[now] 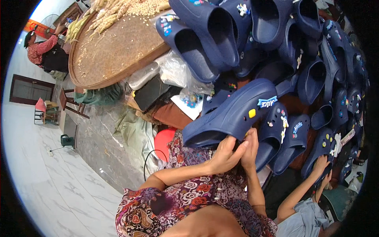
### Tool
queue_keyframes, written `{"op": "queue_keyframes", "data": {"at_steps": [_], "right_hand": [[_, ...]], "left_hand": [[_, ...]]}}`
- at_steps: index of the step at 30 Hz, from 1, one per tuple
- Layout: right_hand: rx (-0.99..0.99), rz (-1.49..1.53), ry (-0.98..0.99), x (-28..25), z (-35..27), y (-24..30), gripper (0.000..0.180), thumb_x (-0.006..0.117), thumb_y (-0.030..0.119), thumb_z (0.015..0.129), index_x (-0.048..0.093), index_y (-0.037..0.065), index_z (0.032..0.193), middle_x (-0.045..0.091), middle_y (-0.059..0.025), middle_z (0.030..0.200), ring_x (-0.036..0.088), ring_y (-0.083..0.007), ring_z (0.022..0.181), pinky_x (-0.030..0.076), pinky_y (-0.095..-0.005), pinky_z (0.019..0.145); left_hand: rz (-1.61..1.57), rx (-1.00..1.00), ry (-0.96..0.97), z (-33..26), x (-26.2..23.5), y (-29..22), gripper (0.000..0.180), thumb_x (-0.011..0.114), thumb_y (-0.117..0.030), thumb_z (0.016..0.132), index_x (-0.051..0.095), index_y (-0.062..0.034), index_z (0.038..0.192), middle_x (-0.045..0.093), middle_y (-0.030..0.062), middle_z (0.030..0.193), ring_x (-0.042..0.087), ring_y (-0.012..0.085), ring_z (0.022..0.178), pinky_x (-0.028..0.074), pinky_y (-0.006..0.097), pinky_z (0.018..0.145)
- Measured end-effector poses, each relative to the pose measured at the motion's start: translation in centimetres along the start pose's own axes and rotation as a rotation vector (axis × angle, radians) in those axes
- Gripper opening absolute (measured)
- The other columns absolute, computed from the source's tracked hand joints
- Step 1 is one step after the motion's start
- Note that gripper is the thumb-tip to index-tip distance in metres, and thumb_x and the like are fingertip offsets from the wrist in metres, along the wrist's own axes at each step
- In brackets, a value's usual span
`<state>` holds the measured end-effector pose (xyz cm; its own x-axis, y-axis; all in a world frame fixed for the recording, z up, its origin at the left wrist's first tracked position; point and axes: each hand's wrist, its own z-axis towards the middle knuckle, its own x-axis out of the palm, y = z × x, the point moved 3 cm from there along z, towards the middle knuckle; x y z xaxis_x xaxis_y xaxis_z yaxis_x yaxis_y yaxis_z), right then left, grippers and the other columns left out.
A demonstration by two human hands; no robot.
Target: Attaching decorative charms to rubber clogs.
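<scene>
A navy blue foam clog (237, 106) is tilted in front of me, its sole edge facing up and left. A yellow charm and a light blue lettered charm sit on its upper. My left hand (227, 156) holds the clog at its foot opening, some fingers hidden inside. My right hand (249, 148) is closed at the near side of the upper, fingertips pressed together close to my left thumb. Anything small between those fingertips is too hidden to make out. Just right of my hands lie more clogs with charms, including one (297, 132) with a blue charm.
A large pile of navy clogs (272, 19) spreads behind and to the right. A round woven tray (118, 59) holds corn. Small charms (192, 100) lie on white paper beside plastic bags. Another person's hands (321, 166) touch a clog at right. A second person (45, 51) sits far left.
</scene>
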<state>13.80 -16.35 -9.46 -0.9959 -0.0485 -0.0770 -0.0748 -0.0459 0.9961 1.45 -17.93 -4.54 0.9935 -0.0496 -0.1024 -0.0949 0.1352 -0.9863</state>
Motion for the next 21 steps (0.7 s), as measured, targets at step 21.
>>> {"op": "queue_keyframes", "data": {"at_steps": [21], "right_hand": [[0.107, -0.093, 0.004, -0.8, -1.3, -1.3, 0.013, 0.054, 0.012, 0.102, 0.055, 0.002, 0.111, 0.059, -0.0019, 0.093, 0.057, -0.0086, 0.087, 0.048, -0.024, 0.08]], "left_hand": [[-0.939, 0.329, 0.012, 27.6, -8.2, -10.2, 0.025, 0.056, -0.008, 0.098, 0.058, 0.0014, 0.121, 0.063, 0.0094, 0.125, 0.06, 0.0216, 0.117, 0.043, 0.04, 0.107]]}}
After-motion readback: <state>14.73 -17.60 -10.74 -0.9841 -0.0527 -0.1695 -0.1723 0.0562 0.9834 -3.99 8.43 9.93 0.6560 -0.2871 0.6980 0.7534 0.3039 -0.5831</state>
